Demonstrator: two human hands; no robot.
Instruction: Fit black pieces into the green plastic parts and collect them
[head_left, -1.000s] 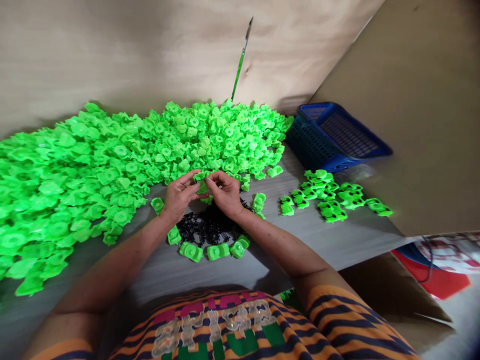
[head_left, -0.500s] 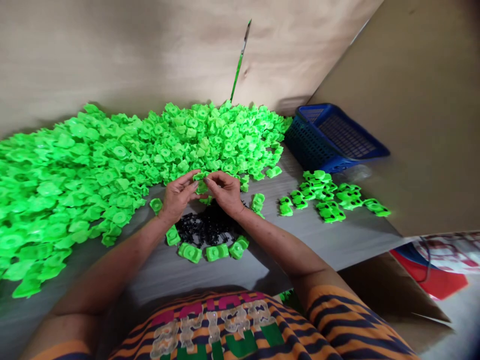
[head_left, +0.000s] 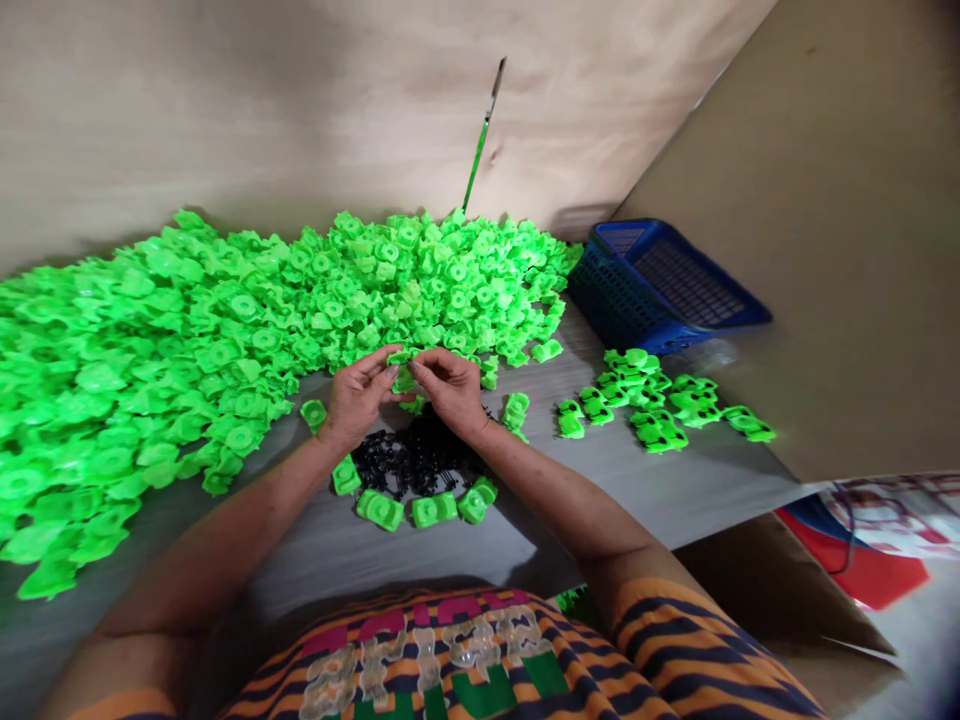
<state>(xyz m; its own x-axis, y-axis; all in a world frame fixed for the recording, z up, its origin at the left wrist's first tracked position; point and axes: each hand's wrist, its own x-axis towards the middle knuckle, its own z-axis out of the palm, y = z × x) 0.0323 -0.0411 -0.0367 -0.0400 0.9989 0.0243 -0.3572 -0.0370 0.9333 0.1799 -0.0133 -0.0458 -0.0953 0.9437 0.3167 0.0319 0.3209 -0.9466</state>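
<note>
My left hand [head_left: 357,396] and my right hand [head_left: 451,388] meet above the grey table [head_left: 660,480], fingers pinched on one small green plastic part [head_left: 403,374] held between them. Just under the hands lies a heap of tiny black pieces [head_left: 411,459]. A few green parts [head_left: 420,507] sit in a row at the heap's near edge. A huge pile of green plastic parts [head_left: 225,340] spreads from the far left to behind my hands.
To the right lies a small group of green parts with black pieces fitted [head_left: 660,405]. A blue plastic basket [head_left: 660,282] stands at the back right. Plywood boards wall the back and right. A thin green stick [head_left: 481,135] leans on the back board.
The hands stay together on the same green part with only slight finger movement. The view has shifted a little downward.
</note>
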